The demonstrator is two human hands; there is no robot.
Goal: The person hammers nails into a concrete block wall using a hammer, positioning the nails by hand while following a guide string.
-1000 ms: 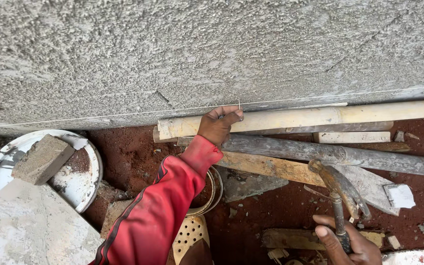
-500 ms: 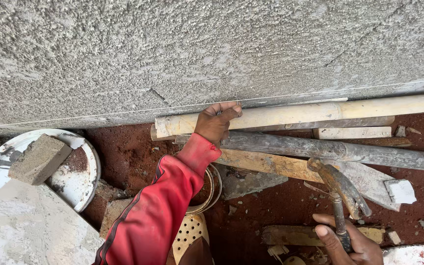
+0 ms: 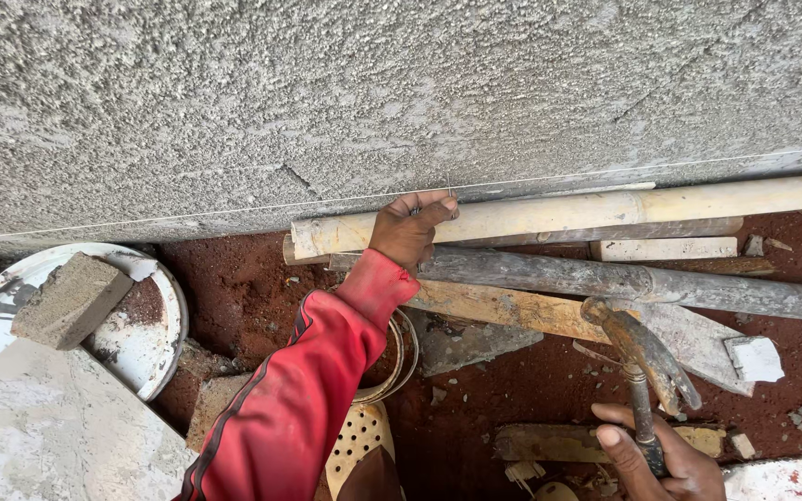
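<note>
My left hand [image 3: 410, 230], in a red sleeve, reaches to the foot of a rough grey plastered wall [image 3: 373, 93]. Its fingertips pinch what looks like a thin nail [image 3: 447, 186] against the wall, just where a taut string [image 3: 187, 215] runs along it. Low at the right, my right hand [image 3: 652, 459] grips the handle of a rusty claw hammer [image 3: 644, 357]. The hammer's head points up and away from the wall, well apart from the left hand.
Pale and grey poles [image 3: 605, 209] and a plank [image 3: 503, 311] lie along the wall base on red soil [image 3: 234, 288]. At left, a white round pan [image 3: 146, 348] holds a block [image 3: 71, 299], beside a concrete slab [image 3: 48, 436]. A yellow perforated sandal [image 3: 364, 445] is below.
Hardly anything differs: my left hand stays at the wall's foot and the hammer stays low at the right. The view has shifted slightly.
</note>
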